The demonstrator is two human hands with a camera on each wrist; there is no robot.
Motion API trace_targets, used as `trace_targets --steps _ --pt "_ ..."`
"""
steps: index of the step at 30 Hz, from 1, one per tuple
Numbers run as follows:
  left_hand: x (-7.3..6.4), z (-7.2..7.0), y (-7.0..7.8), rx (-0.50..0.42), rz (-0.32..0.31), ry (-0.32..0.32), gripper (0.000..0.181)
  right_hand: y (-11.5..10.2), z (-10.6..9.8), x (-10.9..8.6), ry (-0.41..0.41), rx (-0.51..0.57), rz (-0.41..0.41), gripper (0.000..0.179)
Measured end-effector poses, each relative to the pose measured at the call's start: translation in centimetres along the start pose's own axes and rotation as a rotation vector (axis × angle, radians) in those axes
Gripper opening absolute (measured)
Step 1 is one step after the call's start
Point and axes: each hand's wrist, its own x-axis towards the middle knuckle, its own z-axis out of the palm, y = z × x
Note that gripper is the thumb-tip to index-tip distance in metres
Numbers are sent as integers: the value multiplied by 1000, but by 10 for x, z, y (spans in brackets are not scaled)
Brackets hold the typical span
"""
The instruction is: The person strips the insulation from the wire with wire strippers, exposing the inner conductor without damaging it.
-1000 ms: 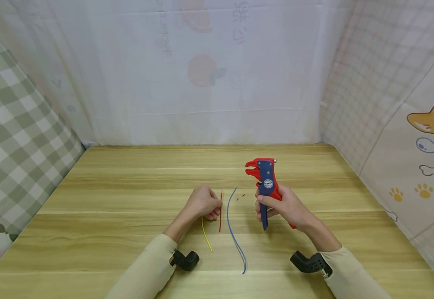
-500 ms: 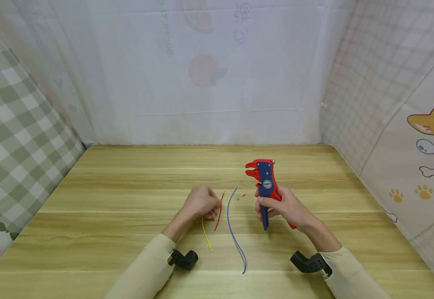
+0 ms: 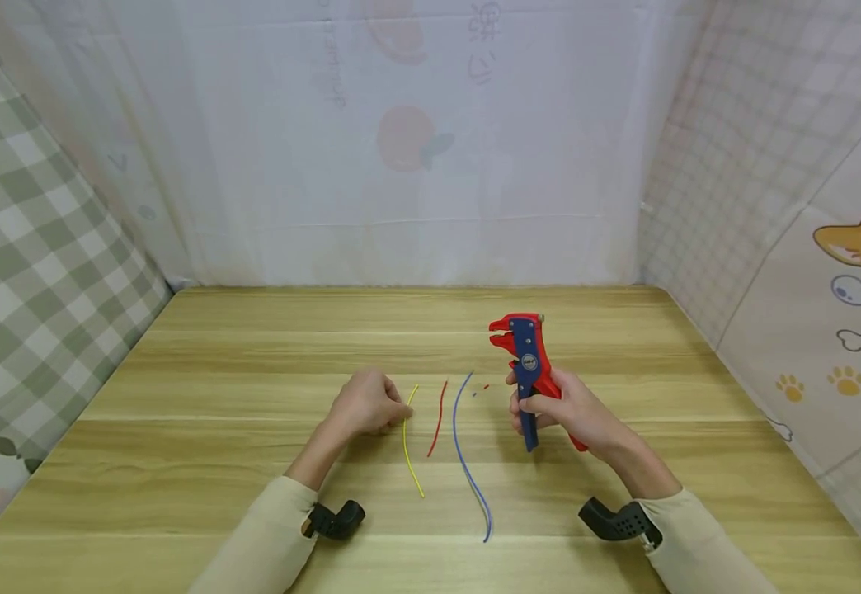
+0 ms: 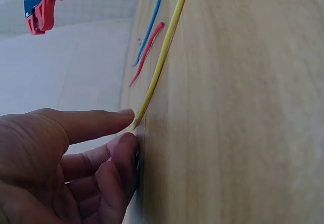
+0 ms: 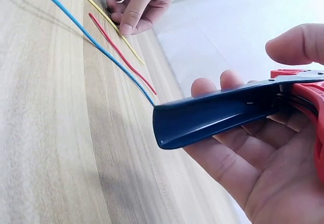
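My left hand [image 3: 369,403] is low over the table, its thumb and curled fingers pinching the yellow wire [image 3: 405,445] near its far end. In the left wrist view, that yellow wire [image 4: 164,49] runs down to the gap between thumb and forefinger. My right hand [image 3: 567,408] grips a red and blue wire stripper [image 3: 525,351] by its handles, head upward and red jaws apart with nothing between them. Between the hands lie a short red wire [image 3: 439,419] and a longer, curved blue wire [image 3: 463,452]. The right palm lies under the blue handle [image 5: 212,120] in the right wrist view.
Tiny cut bits, one blue [image 3: 474,394] and one red [image 3: 486,387], lie beyond the blue wire. The wooden table [image 3: 252,346] ends at a white curtain [image 3: 289,165] behind, with a checked cloth [image 3: 30,190] at left and a patterned cloth [image 3: 787,272] at right.
My left hand has let go of the red wire and moved left to the yellow wire. The red wire now lies slightly bent on the table. My right hand keeps its grip on the wire stripper.
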Motion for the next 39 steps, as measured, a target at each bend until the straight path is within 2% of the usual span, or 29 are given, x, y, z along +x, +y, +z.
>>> trace_targets --steps 9,19,22,28,31,34,39 --pt "1 4 2 62 9 4 24 -1 2 -2 61 -9 20 45" --pt "-1 4 5 116 8 7 27 0 3 2 35 1 17 43" --pt "-1 4 6 150 15 17 33 1 3 2 30 -5 9 43" --pt "-1 6 4 198 72 30 50 1 5 3 44 -5 6 44" --pt "-1 6 2 197 117 30 45 1 5 2 52 -3 9 42" --pt "-1 3 0 201 159 39 34 1 6 2 54 -1 10 42" --pt "-1 -4 3 168 202 87 12 0 5 2 53 0 6 43"
